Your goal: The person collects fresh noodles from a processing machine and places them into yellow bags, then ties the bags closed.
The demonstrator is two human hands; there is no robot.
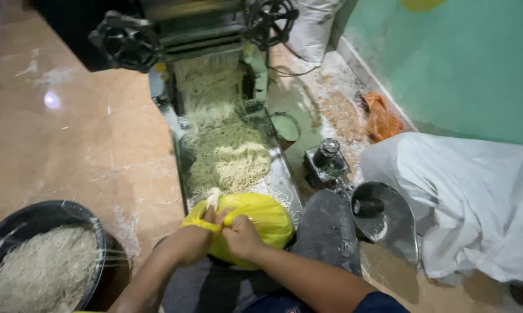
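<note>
A full yellow plastic bag (pixel 260 214) rests on my lap at the near end of a metal tray. My left hand (pixel 193 239) pinches the bag's twisted mouth on the left side. My right hand (pixel 242 235) grips the same gathered plastic just beside it; the two hands touch. Pale fresh noodles (pixel 226 153) lie heaped on the steel chute (pixel 283 179) that slopes down from a noodle-cutting machine (pixel 186 29), with more strands hanging from its rollers.
A black tub (pixel 70 211) of noodles stands at the lower left on the tan floor. A metal scoop (pixel 386 220), a small motor (pixel 326 159), a large white sack (pixel 470 197), an orange bag (pixel 382 119) and a green wall (pixel 458 58) are on the right.
</note>
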